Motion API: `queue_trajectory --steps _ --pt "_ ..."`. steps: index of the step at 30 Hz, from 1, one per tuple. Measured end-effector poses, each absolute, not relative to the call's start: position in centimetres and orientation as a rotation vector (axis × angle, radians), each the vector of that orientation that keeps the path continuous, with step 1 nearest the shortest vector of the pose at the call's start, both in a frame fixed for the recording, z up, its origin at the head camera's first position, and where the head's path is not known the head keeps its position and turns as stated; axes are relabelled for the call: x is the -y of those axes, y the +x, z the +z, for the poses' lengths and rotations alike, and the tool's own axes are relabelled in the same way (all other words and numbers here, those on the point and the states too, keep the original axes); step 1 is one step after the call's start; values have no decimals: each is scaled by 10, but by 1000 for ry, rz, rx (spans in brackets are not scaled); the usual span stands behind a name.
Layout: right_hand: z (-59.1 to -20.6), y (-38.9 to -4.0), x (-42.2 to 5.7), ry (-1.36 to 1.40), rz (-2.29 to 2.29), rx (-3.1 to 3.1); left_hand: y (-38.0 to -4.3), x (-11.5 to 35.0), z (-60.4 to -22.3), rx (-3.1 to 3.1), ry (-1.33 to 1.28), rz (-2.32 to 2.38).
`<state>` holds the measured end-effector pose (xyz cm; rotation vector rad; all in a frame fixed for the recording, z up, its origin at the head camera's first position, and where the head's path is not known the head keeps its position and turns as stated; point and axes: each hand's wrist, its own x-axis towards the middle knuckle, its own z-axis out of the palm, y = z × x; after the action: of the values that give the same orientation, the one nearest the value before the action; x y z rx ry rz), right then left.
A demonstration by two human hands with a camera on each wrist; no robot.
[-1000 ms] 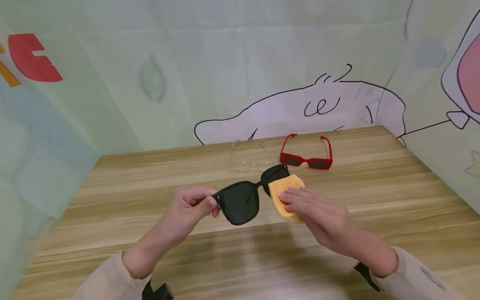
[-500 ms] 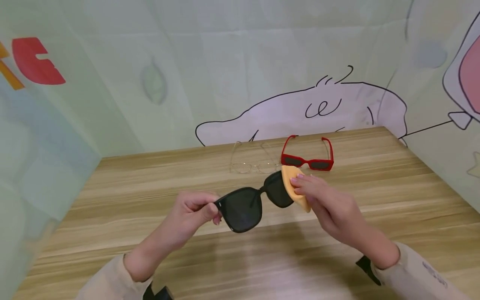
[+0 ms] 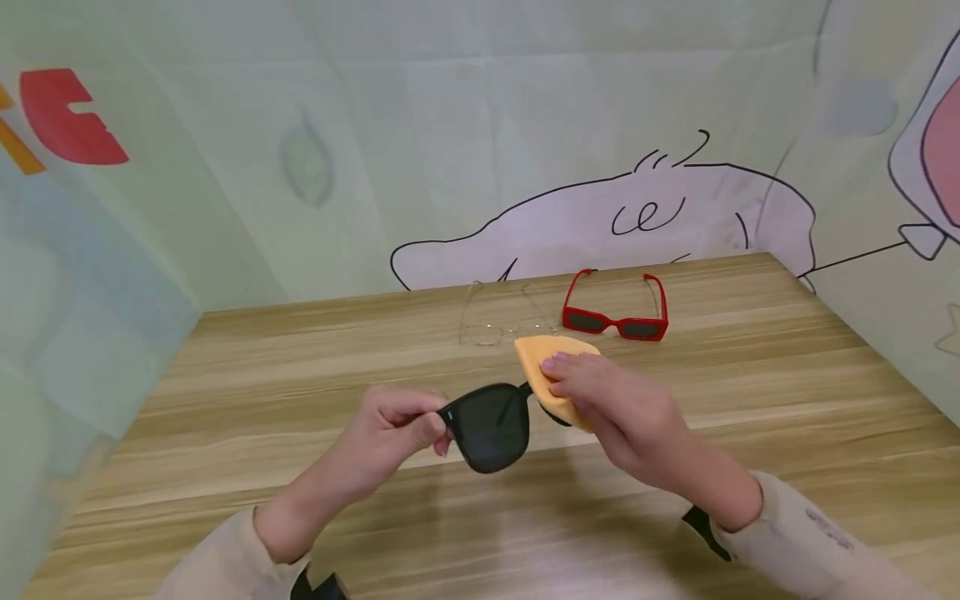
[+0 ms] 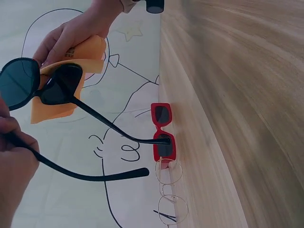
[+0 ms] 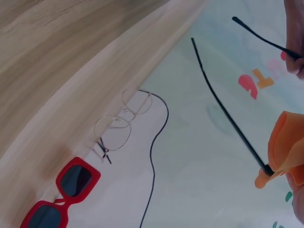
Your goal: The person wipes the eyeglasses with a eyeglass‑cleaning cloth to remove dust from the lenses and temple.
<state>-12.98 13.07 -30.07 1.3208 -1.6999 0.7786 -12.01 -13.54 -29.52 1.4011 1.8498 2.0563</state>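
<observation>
Black sunglasses (image 3: pixel 491 427) are held up above the table, tilted, with both temples unfolded and pointing away. My left hand (image 3: pixel 393 425) pinches them at the hinge corner of the left lens. Around the other lens my right hand (image 3: pixel 622 408) holds an orange cloth (image 3: pixel 542 357), which hides most of that lens in the head view. In the left wrist view the cloth (image 4: pixel 90 52) shows on both sides of the lens, folded over its edge. The right wrist view shows the cloth (image 5: pixel 287 142) at the hinge, with one temple (image 5: pixel 228 114) sticking out.
Red-framed sunglasses (image 3: pixel 615 325) lie unfolded at the back of the wooden table (image 3: pixel 300 358). Just left of them lie thin wire-rimmed glasses (image 3: pixel 486 335), also unfolded. A printed cloth backdrop (image 3: pixel 450 125) rises behind the table's back edge.
The cloth and right hand slid outward to the lens's outer edge, then back inward to the bridge. The left hand and sunglasses shifted slightly right and down.
</observation>
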Motion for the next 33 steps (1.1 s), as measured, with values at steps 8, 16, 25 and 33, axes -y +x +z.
queue_trajectory --steps 8,16,25,33 --pt "-302 -128 -127 1371 761 1714 -121 135 -297 -1843 1417 2047" --pt "-301 -136 -136 1234 813 1760 -121 135 -296 -1850 1467 2038" --pt "-306 -140 -149 1176 838 1782 -120 137 -293 -1864 1460 2051" --pt "-308 -137 -152 1123 839 1764 -119 137 -291 -1799 1404 2120"
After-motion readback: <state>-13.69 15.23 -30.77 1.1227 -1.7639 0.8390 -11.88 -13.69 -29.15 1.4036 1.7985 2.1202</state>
